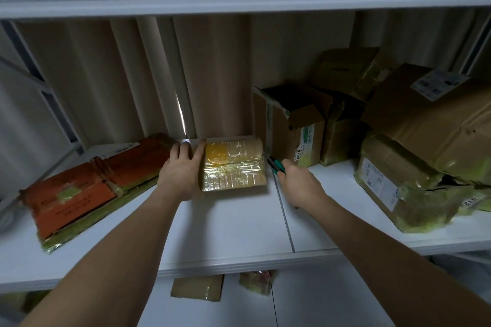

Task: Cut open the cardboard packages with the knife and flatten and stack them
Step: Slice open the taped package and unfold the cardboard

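A small cardboard package wrapped in clear and yellow tape lies in the middle of the white shelf. My left hand presses flat against its left side, fingers straight and reaching to its back edge. My right hand grips a green-handled knife, whose tip touches the package's right end near the top. A stack of flattened orange and brown cardboard lies at the left of the shelf.
An open brown box stands just behind the knife. Several crumpled taped boxes pile up at the right. Beige curtain folds hang behind the shelf. Two small packages lie on a lower level.
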